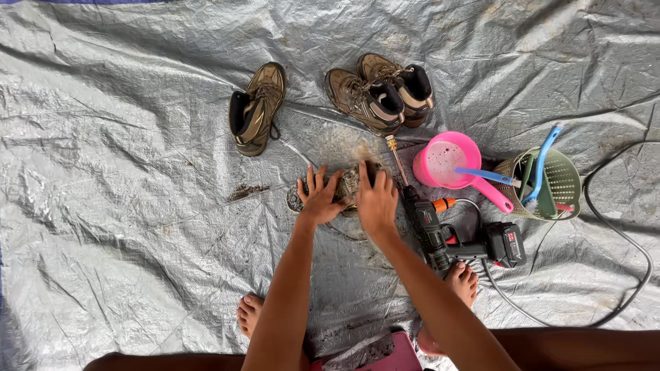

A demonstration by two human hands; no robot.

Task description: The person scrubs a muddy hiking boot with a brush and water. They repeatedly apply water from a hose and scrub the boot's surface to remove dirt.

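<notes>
Hands, left point(320, 197) and right point(376, 200), press muddy boot point(347, 184) (on tarp point(124, 206)).

No packages, signs or screens anywhere on the grey tarpaulin point(124, 206)

A muddy brown hiking boot point(347, 184) lies on its side, pinned beneath the fingers point(317, 180) of the left hand point(321, 198), its sole edge showing past them, its upper under the right hand point(376, 201).

Left hand point(320, 196) and right hand point(376, 200) press muddy boot point(347, 184) on grey tarp point(124, 206) (spray gun point(440, 237) just right); three boots beyond.
</notes>
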